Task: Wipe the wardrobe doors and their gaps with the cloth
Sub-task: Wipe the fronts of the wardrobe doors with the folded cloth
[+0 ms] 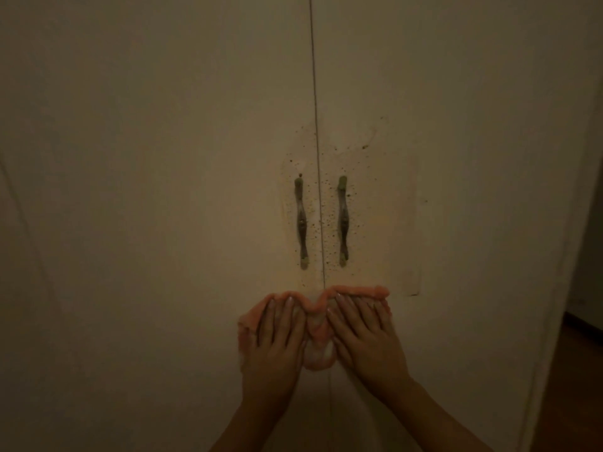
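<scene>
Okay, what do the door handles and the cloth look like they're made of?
The handles look like metal: glossy glints along the middle, dull greenish ends, possibly tarnish. The cloth looks like soft, fuzzy peach-pink fabric, perhaps microfibre: it bunches into thick folds.

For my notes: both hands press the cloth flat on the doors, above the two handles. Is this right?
Not above. The head view shows the left hand and right hand pressing the cloth flat on the doors below the two handles.

Pink cloth (315, 336), perhaps damp, across door gap (314, 93)
</scene>
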Tool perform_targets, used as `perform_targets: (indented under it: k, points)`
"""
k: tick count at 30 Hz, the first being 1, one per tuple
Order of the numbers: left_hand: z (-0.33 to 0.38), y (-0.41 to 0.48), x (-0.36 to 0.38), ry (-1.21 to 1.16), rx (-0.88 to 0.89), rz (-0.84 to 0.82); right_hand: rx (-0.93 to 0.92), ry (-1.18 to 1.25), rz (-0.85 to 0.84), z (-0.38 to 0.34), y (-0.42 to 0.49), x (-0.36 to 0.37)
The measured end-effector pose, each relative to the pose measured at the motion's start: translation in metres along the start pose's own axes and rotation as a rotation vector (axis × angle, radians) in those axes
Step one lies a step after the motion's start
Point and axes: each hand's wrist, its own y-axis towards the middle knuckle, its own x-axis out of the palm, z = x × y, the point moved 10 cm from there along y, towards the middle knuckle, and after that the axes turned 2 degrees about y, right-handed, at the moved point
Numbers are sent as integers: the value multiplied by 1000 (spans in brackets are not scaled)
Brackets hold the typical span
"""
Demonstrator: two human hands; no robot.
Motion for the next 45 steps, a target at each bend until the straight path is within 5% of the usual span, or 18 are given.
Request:
perform_targets:
  k: [14,24,45]
  points:
    - [137,66,-5,-81,74,33,216,-29,-58,153,-48,-31]
    - [176,92,-5,-129,81,20,298,-32,-64,185,-50,-41]
    - [130,295,-181,-18,-56,341,277,-80,106,234,202,-163]
